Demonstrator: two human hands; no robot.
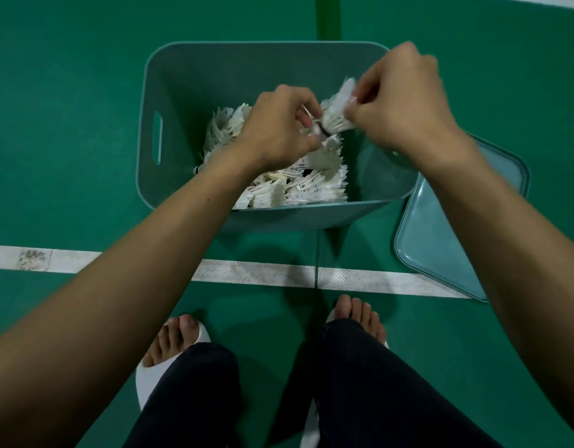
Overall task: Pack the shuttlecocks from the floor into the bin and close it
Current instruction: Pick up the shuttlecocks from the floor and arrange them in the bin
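Observation:
A teal plastic bin point(182, 76) stands open on the green court floor, and a heap of white feather shuttlecocks point(295, 189) lies in its near half. Both hands hover over the bin's mouth. My right hand point(398, 101) pinches the feathers of a white shuttlecock point(335, 109). My left hand point(279, 127) has its fingers closed on that shuttlecock's cork end, where a second shuttlecock point(327, 153) appears to hang below. The bin's teal lid point(440, 237) lies flat on the floor at the bin's right, partly under my right forearm.
A white court line point(263, 273) crosses the floor between the bin and my feet point(356, 315) in white slides. A dark green stripe point(327, 14) runs away behind the bin. A handle slot point(157, 137) is cut in the bin's left wall.

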